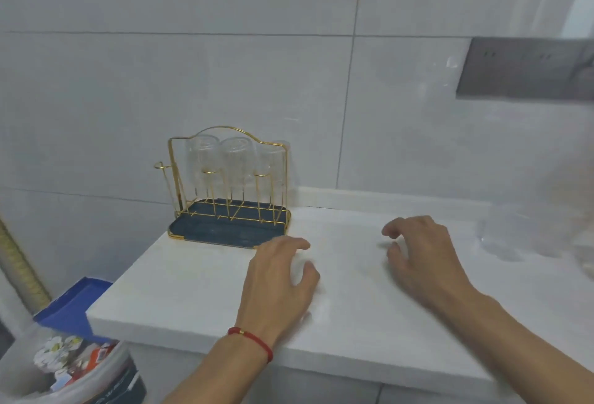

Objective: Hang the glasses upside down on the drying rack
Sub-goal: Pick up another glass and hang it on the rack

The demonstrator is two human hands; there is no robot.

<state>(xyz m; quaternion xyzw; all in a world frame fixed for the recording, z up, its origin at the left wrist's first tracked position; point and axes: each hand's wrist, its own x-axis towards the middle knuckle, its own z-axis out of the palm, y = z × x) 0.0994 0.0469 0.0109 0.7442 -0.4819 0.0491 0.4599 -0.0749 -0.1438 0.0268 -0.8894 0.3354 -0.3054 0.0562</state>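
Note:
A gold wire drying rack [173,175] with a dark blue tray base [209,230] stands at the back left of the white counter [199,291]. Three clear ribbed glasses hang upside down on its rear pegs: one on the left [202,156], one in the middle [237,159], one on the right [272,162]. The front pegs carry nothing. My left hand [278,278] hovers just right of the tray's front corner, fingers apart, holding nothing. My right hand [421,252] hovers further right with fingers curled loosely, also holding nothing. Blurred clear glassware [504,236] stands at the counter's right.
A tiled wall rises behind the counter, with a grey socket panel [524,69] at the upper right. Below the counter's left end a bin [74,368] lined with a bag holds rubbish. A blue box [74,304] sits beside it.

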